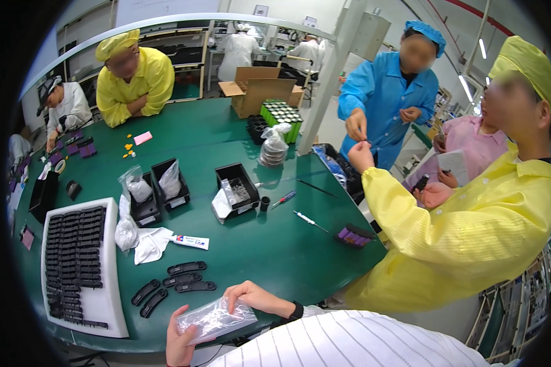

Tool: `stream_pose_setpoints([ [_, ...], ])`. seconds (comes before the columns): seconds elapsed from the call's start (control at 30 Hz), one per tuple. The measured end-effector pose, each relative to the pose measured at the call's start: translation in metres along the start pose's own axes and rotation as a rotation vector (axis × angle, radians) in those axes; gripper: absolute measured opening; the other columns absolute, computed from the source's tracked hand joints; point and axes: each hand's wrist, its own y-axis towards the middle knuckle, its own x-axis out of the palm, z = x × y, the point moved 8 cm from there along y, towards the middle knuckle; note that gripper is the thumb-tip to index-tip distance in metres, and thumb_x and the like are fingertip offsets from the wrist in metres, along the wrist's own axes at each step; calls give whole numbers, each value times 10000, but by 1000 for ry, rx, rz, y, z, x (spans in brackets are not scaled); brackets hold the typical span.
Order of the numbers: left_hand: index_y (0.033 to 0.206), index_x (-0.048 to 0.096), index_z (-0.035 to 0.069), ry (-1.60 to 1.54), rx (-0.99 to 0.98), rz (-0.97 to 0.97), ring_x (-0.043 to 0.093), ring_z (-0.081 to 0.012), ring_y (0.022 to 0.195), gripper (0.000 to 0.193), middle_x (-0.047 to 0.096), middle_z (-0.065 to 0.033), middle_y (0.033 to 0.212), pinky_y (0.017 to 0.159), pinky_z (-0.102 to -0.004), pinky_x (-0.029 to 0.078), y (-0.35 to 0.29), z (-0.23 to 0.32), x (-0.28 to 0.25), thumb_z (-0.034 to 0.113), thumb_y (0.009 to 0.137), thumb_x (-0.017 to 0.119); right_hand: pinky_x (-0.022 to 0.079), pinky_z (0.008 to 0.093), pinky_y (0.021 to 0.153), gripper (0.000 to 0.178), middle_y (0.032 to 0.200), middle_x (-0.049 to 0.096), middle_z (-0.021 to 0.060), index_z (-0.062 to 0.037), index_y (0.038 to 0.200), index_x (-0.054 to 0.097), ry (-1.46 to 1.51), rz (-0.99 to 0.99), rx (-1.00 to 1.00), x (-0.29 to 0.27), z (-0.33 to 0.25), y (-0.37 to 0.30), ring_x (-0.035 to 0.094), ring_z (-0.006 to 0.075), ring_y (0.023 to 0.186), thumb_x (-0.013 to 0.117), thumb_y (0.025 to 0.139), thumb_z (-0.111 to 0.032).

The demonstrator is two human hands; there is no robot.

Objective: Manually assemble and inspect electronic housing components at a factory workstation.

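Between my two hands, at the table's near edge, is a clear plastic bag [217, 320]; glare keeps me from telling what, if anything, lies inside. My left hand [180, 337] grips its left end, the thumb on top. From the right, my right hand [258, 298] pinches the bag's upper edge, fingers bent down onto it. Just beyond the bag lie several curved black plastic parts [187, 267]. Left of them, a white foam tray [107, 318] holds rows of similar black parts.
Black bins [236, 189] with small parts and bags, a white tube [191, 242], a screwdriver [284, 199] and a purple battery pack [354, 236] occupy the green table [251, 244]. A person in yellow [453, 226] stands close on the right; others stand around.
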Motion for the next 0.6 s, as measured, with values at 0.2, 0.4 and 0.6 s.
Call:
stream_pose_setpoints([
  [0.2, 1178, 540, -29, 106, 183, 336, 688, -214, 774, 327, 660, -166, 1004, 520, -335, 608, 1, 25, 15, -37, 876, 663, 598, 342, 831, 470, 1319, 575, 150, -50, 1501, 358, 673, -25, 194, 0, 0, -6, 633, 228, 1137, 446, 1061, -189],
  [0.4, 1030, 645, -65, 203, 242, 335, 712, -274, 810, 183, 677, -227, 988, 494, -359, 625, 12, 18, -10, -114, 858, 607, 602, 273, 691, 571, 1227, 654, 180, 26, 1423, 443, 263, -2, 285, 0, 4, -10, 721, 241, 944, 698, 946, -160],
  [0.6, 981, 699, -101, 65, -37, 304, 728, -327, 885, 185, 642, -350, 1162, 550, -388, 645, 33, -10, -52, -143, 843, 582, 599, 270, 730, 265, 1112, 714, 175, 67, 1183, 675, 294, 100, 254, -13, 12, -1, 732, 251, 908, 661, 958, -72],
])
